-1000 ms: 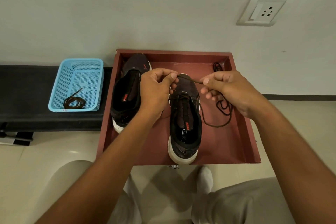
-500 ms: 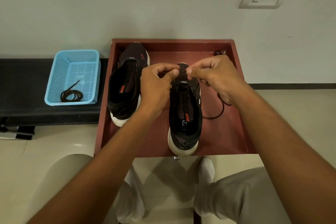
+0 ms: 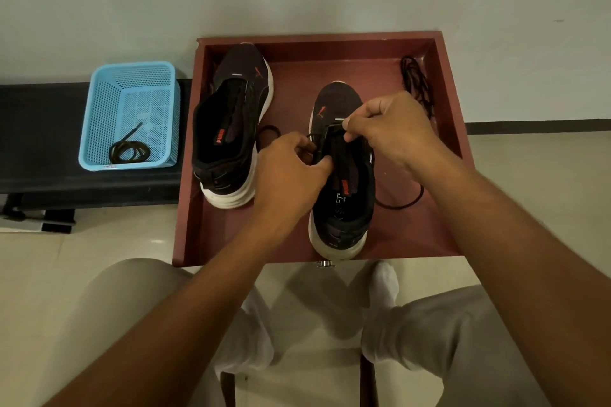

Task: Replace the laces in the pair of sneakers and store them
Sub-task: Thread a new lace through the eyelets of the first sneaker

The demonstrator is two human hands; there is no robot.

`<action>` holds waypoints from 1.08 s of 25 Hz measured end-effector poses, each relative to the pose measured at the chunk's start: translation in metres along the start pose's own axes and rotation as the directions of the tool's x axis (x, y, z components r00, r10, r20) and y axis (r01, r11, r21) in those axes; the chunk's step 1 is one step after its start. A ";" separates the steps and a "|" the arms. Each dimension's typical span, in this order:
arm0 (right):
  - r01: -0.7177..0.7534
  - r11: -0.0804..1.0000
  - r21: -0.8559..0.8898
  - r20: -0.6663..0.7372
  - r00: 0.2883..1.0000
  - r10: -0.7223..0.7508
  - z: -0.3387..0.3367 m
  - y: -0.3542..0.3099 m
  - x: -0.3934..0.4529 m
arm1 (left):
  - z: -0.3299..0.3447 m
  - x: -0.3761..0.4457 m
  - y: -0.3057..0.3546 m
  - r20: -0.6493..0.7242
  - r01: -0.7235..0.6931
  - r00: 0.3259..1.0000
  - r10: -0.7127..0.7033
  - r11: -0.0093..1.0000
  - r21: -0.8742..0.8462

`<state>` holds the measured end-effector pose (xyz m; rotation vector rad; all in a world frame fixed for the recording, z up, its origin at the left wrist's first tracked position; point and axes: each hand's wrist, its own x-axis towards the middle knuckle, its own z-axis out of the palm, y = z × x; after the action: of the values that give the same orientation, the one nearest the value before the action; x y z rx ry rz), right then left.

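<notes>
Black sneaker lies heel-near, toe-far in the tray. Left hand pinches lace at its left eyelets; right hand, farther toeward, pinches it across the tongue.

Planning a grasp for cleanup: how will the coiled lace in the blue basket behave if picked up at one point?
The coiled lace will likely go floppy: it lies in loose loops with one end trailing off, so a one-point grip would probably let the coil sag and unravel. It looks thin and light. It might also snag on the perforated blue basket.
</notes>
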<state>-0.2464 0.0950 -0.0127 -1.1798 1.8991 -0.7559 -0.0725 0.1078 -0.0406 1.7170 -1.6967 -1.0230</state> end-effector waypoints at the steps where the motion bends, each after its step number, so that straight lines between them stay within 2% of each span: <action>1: 0.004 1.000 -0.007 -0.005 1.000 -0.004 0.001 0.001 0.000 | 0.001 -0.001 0.001 -0.026 -0.010 1.000 0.010 1.000 0.005; 5: 0.021 0.999 -0.028 -0.030 0.999 -0.021 0.003 0.002 -0.004 | 0.003 0.002 0.003 -0.104 -0.054 0.993 0.056 0.998 0.029; 7: 0.031 0.999 -0.033 -0.039 0.999 -0.033 0.005 0.003 -0.006 | 0.005 0.006 -0.001 -0.080 0.000 0.997 -0.005 0.998 -0.062; 9: 0.042 0.998 -0.039 -0.048 0.998 -0.044 0.008 0.004 -0.008 | 0.007 0.009 -0.005 -0.028 0.107 0.993 -0.117 0.967 -0.233; 12: 0.043 0.999 -0.016 -0.056 0.997 -0.044 0.011 0.007 -0.008 | 0.008 0.010 -0.003 0.094 0.297 0.952 -0.291 0.808 -0.508; 14: 0.047 0.999 -0.011 -0.063 0.997 -0.048 0.014 0.009 -0.007 | 0.006 0.011 -0.001 0.206 0.399 0.914 -0.349 0.691 -0.602; 17: 0.088 0.994 -0.069 -0.052 0.994 -0.091 0.018 0.012 -0.008 | 0.005 0.010 0.000 0.312 0.491 0.869 -0.384 0.585 -0.646; 19: 0.131 0.985 -0.110 -0.062 0.988 -0.138 0.022 0.012 -0.009 | 0.004 0.011 0.000 0.340 0.522 0.850 -0.403 0.548 -0.654; 22: 0.188 0.971 -0.148 -0.100 0.974 -0.204 0.028 0.011 -0.011 | 0.003 0.011 -0.001 0.351 0.530 0.845 -0.403 0.545 -0.649; 27: 0.207 0.959 -0.191 -0.103 0.968 -0.229 0.031 0.009 -0.013 | 0.001 0.009 0.002 0.359 0.532 0.843 -0.401 0.527 -0.662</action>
<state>-0.2205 0.1075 -0.0329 -1.5055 1.9926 -0.8049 -0.0748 0.0989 -0.0414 1.5278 -0.6343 -1.8373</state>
